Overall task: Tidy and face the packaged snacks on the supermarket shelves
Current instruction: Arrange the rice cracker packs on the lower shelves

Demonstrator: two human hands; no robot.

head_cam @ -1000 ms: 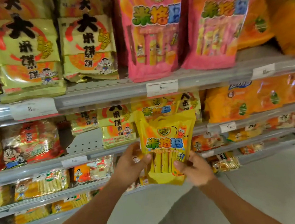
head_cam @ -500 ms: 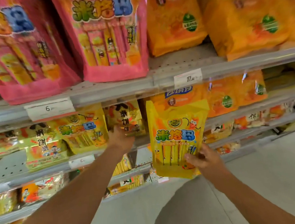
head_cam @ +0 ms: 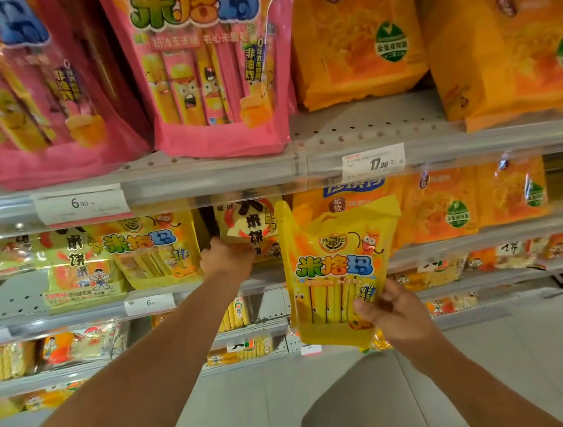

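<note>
The person stands close to the shelving with both bare arms stretched out. The right hand (head_cam: 393, 309) pinches a yellow snack pouch (head_cam: 334, 276) by its lower right corner, thumb across the front and fingers curled behind it, and holds it upright in the air in front of the shelves, its printed face turned toward the person and its top just under the shelf rail. The left hand (head_cam: 226, 256) reaches into the second shelf (head_cam: 17, 301) and is closed on the lower edge of a rice cracker bag (head_cam: 250, 226) with large black characters; the fingers are tucked behind the bag, so how firm the hold is cannot be told exactly. Just left of that hand a second yellow pouch (head_cam: 152, 254) of the same kind sits on the shelf, leaning, and further left lies another cracker bag (head_cam: 79, 266) with a small cartoon figure on it. On the top shelf (head_cam: 350, 127) stand two big pink bags (head_cam: 208, 67) on the left and orange bags (head_cam: 357, 39) on the right, with a bare stretch of perforated shelf between the pink and orange rows. A price tag reading 6.90 (head_cam: 80, 204) is clipped to the rail under the pink bags and a 17.00 tag (head_cam: 373, 162) under the orange ones. More orange bags (head_cam: 441, 200) fill the second shelf to the right, behind the held pouch. Lower shelves carry smaller packets, too blurred to make out.
</note>
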